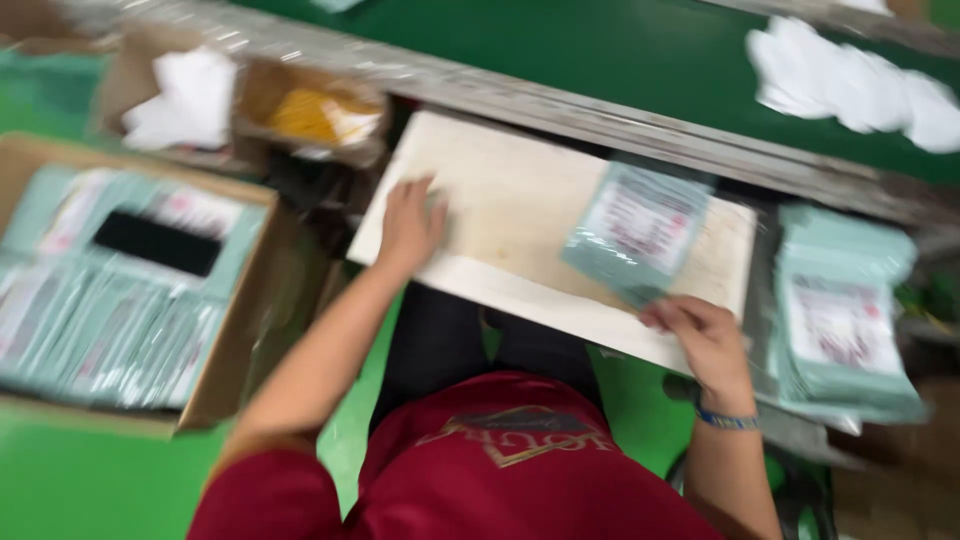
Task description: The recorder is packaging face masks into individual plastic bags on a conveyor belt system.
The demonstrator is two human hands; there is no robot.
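My right hand pinches the near corner of a pale green flat packet with a white label, holding it over the right part of a white board. My left hand lies flat on the board's left end, fingers spread, holding nothing. The whole view is motion-blurred.
A stack of the same green packets sits to the right of the board. A cardboard box at left is filled with packets in rows. Small boxes with white and yellow items stand behind. A green conveyor belt carries white bags.
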